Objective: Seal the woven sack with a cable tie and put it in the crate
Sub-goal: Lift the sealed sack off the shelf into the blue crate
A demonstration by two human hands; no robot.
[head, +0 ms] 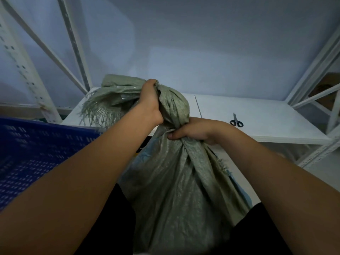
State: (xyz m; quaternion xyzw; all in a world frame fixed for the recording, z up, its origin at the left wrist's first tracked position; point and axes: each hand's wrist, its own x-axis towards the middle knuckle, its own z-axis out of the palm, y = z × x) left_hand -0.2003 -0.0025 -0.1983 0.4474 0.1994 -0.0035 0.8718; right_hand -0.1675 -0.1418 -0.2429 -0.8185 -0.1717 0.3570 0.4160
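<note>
A grey-green woven sack (176, 184) stands full between my legs, its top twisted into a neck. My left hand (150, 102) grips the gathered cloth above the neck, and the frayed open end hangs over to the left. My right hand (191, 131) clamps around the twisted neck lower down; something small and pale shows at my fingertips, too small to identify. A thin cable tie (198, 106) lies on the white shelf just behind the sack. The blue perforated crate (36, 150) sits at my left.
Black-handled scissors (236, 122) lie on the white shelf board (266, 118) to the right. White metal rack uprights and braces (46, 85) frame both sides. A cardboard box (326, 92) sits behind the right rack.
</note>
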